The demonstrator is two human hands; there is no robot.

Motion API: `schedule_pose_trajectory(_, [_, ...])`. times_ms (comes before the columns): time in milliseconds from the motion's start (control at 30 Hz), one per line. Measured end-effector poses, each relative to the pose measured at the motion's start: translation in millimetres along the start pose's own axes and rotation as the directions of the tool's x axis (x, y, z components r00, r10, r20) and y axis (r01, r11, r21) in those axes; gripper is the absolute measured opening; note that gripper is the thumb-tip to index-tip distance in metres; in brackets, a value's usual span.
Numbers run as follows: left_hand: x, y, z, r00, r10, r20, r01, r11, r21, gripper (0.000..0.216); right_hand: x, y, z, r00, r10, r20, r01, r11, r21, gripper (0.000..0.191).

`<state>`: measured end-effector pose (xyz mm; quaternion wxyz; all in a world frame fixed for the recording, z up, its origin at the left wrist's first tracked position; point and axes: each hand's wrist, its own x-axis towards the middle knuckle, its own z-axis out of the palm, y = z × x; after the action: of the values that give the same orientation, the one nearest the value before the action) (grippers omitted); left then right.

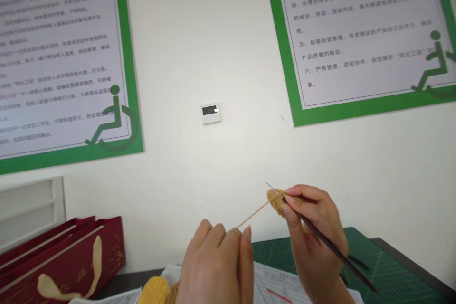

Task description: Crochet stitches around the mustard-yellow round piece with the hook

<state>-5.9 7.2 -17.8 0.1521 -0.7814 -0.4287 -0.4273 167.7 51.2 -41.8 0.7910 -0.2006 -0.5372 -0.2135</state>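
Note:
My right hand pinches a crochet hook with a dark handle and a thin metal tip pointing up to the left. The same fingers grip a small mustard-yellow crocheted piece, which lies against the hook's shaft. From that piece a taut strand of yarn runs down left to my left hand, where it loops round the index finger. The left fingers are curled, their inner side hidden from view. Beside the left wrist sits a yellow yarn ball, partly covered by the hand.
A green cutting mat and printed sheets lie on the dark table. Red gift bags with cream handles stand at left. On the white wall behind hang two green-framed posters and a small thermostat panel.

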Motion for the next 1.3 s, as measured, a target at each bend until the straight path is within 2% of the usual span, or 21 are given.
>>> schedule_pose_trajectory(33, [1,-6,1,0.999,-0.04,-0.013,0.041,0.999,0.021,0.021,2,0,-1,1.0,-0.015,-0.002,0.015,1.0,0.0,0.023])
schedule_pose_trajectory(67, [1,-10,2,0.997,-0.075,-0.03,0.076,0.996,0.036,0.028,3,-1,-2,0.999,-0.034,0.006,0.034,0.999,0.005,0.024])
schedule_pose_trajectory(100, [1,-11,3,0.989,-0.116,-0.091,0.121,0.991,0.05,0.043,3,-3,-3,0.998,-0.056,0.022,0.056,0.998,0.018,0.025])
schedule_pose_trajectory(133, [2,-8,3,0.974,-0.154,-0.165,0.155,0.988,-0.008,0.058,3,-4,-3,0.996,-0.076,0.048,0.074,0.996,0.04,0.027])
schedule_pose_trajectory(200, [3,8,2,0.915,-0.292,-0.279,0.213,0.936,-0.28,0.066,0,-9,-3,0.987,-0.095,0.126,0.082,0.991,0.105,0.031])
schedule_pose_trajectory(233, [5,19,0,0.877,-0.386,-0.287,0.222,0.854,-0.471,0.06,-2,-12,-2,0.982,-0.093,0.166,0.069,0.987,0.148,0.033])
schedule_pose_trajectory(300, [8,40,-3,0.846,-0.483,-0.226,0.167,0.643,-0.748,0.06,-7,-17,0,0.971,-0.072,0.229,0.014,0.969,0.246,0.035])
schedule_pose_trajectory(400, [11,54,-8,0.841,-0.533,-0.092,0.164,0.414,-0.896,0.076,-13,-21,3,0.966,-0.002,0.258,-0.093,0.929,0.358,0.035])
schedule_pose_trajectory(500, [12,44,-10,0.873,-0.469,0.134,0.228,0.15,-0.962,0.1,-15,-22,7,0.966,0.103,0.236,-0.198,0.882,0.428,0.029])
schedule_pose_trajectory(533, [12,38,-9,0.879,-0.439,0.184,0.241,0.078,-0.967,0.106,-15,-22,8,0.963,0.143,0.23,-0.237,0.856,0.46,0.026])
schedule_pose_trajectory(567, [12,33,-8,0.881,-0.423,0.211,0.253,0.045,-0.966,0.109,-15,-22,10,0.957,0.176,0.232,-0.272,0.825,0.495,0.022])
schedule_pose_trajectory(667, [13,23,-7,0.89,-0.381,0.25,0.275,0.01,-0.962,0.113,-14,-22,13,0.93,0.256,0.263,-0.365,0.725,0.584,0.014])
schedule_pose_trajectory(833, [13,24,-9,0.9,-0.301,0.314,0.302,-0.087,-0.949,0.118,-14,-24,14,0.882,0.319,0.347,-0.472,0.596,0.65,0.008])
schedule_pose_trajectory(967, [11,24,-13,0.908,-0.252,0.335,0.312,-0.127,-0.942,0.121,-14,-27,14,0.875,0.393,0.284,-0.467,0.526,0.711,0.009])
schedule_pose_trajectory(1100, [10,21,-17,0.911,-0.21,0.355,0.329,-0.148,-0.933,0.112,-11,-29,15,0.834,0.501,0.234,-0.482,0.451,0.751,0.015])
schedule_pose_trajectory(1200, [10,19,-19,0.909,-0.169,0.38,0.354,-0.168,-0.92,0.108,-8,-31,16,0.832,0.502,0.237,-0.488,0.459,0.743,0.017])
schedule_pose_trajectory(1300, [10,16,-22,0.894,-0.169,0.416,0.388,-0.175,-0.905,0.102,-7,-31,14,0.892,0.417,0.177,-0.402,0.55,0.732,0.015])
